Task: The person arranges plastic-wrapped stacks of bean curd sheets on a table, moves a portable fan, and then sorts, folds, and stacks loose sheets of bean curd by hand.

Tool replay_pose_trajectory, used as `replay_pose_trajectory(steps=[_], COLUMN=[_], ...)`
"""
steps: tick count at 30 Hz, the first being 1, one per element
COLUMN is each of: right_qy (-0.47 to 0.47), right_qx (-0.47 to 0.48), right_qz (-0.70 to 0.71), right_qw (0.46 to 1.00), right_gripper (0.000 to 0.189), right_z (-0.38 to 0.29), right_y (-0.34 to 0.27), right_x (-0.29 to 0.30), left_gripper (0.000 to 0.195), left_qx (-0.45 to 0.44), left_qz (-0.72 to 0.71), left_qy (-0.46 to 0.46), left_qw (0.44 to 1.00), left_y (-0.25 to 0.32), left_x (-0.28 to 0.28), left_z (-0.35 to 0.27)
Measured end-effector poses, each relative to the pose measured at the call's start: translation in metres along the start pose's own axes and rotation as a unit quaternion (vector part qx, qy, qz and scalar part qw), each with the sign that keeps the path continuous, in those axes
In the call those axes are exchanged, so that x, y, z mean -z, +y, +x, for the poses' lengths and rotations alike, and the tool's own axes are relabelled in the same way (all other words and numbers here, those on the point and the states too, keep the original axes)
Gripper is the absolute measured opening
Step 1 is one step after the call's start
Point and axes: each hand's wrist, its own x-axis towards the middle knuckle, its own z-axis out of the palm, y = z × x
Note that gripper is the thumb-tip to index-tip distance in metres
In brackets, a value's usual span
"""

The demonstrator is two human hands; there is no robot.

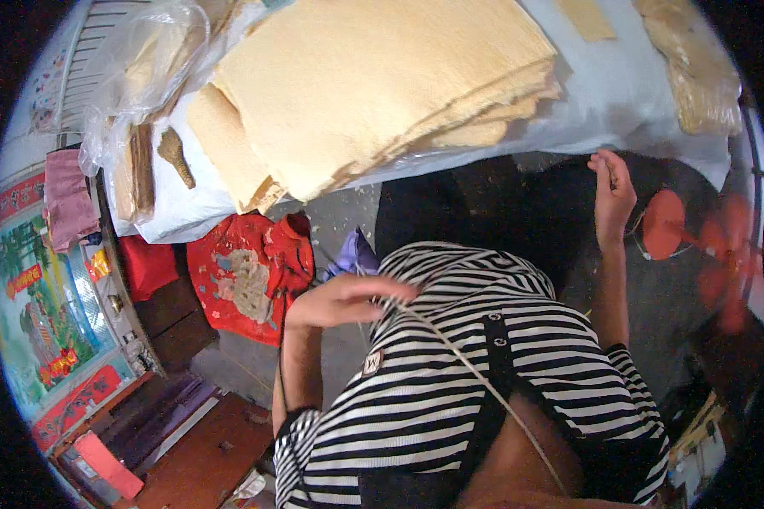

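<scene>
My left hand (347, 301) is blurred in front of my striped top (433, 343), its fingers stretched towards a thin pale cord (477, 375). The cord runs down from my neck to near those fingertips; whether they grip it I cannot tell. At the table's front edge, my right hand (614, 191) is raised with loosely bent fingers and nothing visible in it. Ahead of me lies a thick stack of pale yellow sheets (382, 83), apparently coarse paper, with ragged edges. It rests on a table covered in white plastic sheeting (617, 95).
Left of the stack are a bound-looking brown tool (177, 156), a wooden block (141, 172) and a clear plastic bag (146, 63). A plastic-wrapped bundle (700, 70) lies far right. Red cloth (242, 273) hangs below the table; a red stool (664, 224) stands right.
</scene>
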Motion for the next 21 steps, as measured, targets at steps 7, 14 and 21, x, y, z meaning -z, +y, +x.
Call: replay_pose_trajectory(steps=[7, 14, 21], right_qy=[-0.209, -0.337, -0.398], right_qx=[0.251, 0.532, 0.541], right_qz=[-0.002, -0.199, -0.202], right_qw=[0.945, 0.751, 0.713], right_gripper=[0.021, 0.058, 0.059], right_z=[-0.002, -0.036, -0.025], right_y=[-0.186, -0.269, -0.277], right_x=[-0.105, -0.193, -0.197], left_gripper=[0.028, 0.028, 0.025], left_qx=[0.208, 0.37, 0.321], left_qz=[-0.303, 0.058, 0.436], left_qy=[0.016, -0.108, 0.401], left_qw=[0.93, 0.921, 0.739], left_y=[-0.131, -0.264, -0.238], left_x=[-0.009, 0.003, 0.154], left_z=[-0.145, -0.185, -0.23])
